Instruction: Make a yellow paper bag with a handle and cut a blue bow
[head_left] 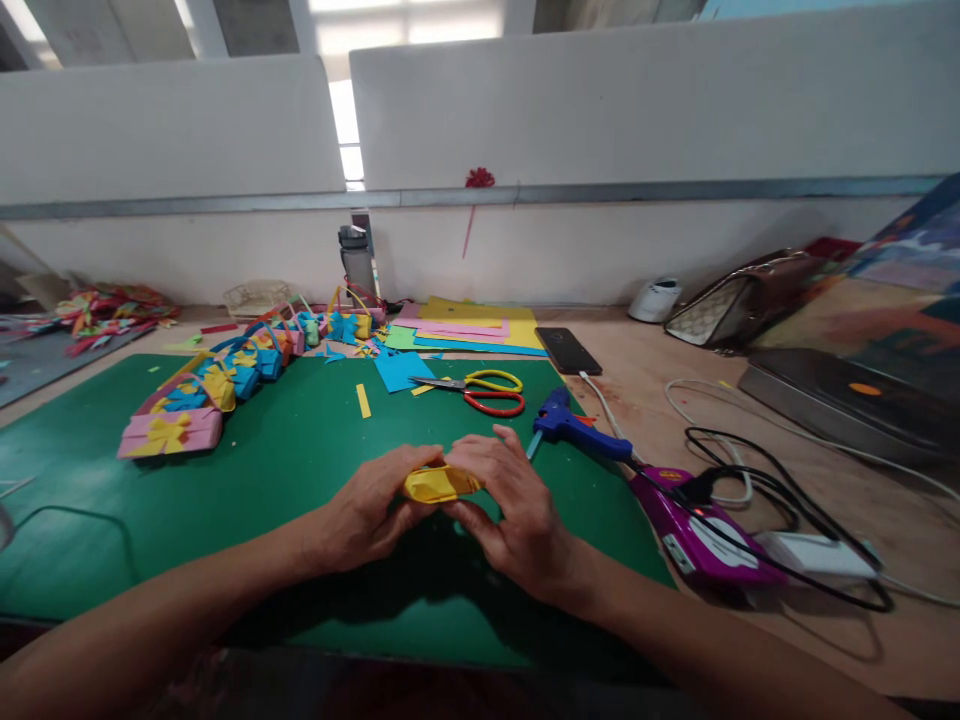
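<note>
A small folded yellow paper piece (441, 485) is held between both hands above the green cutting mat (285, 500). My left hand (375, 505) pinches its left end, thumb below and fingers above. Around its right end my right hand (510, 500) is closed, with the index finger lifted. Beyond the hands lie scissors (480, 388) with one yellow and one red handle, next to a blue paper square (405, 371). A blue glue gun (577, 425) rests to the right of my right hand. A narrow yellow strip (363, 401) lies flat on the mat.
A row of small paper baskets with bows (172, 432) runs along the left. Coloured paper sheets (480, 328) and a phone (568, 351) lie at the back. On the right are a purple power strip (705, 530), tangled cables (795, 500) and a handbag (742, 300).
</note>
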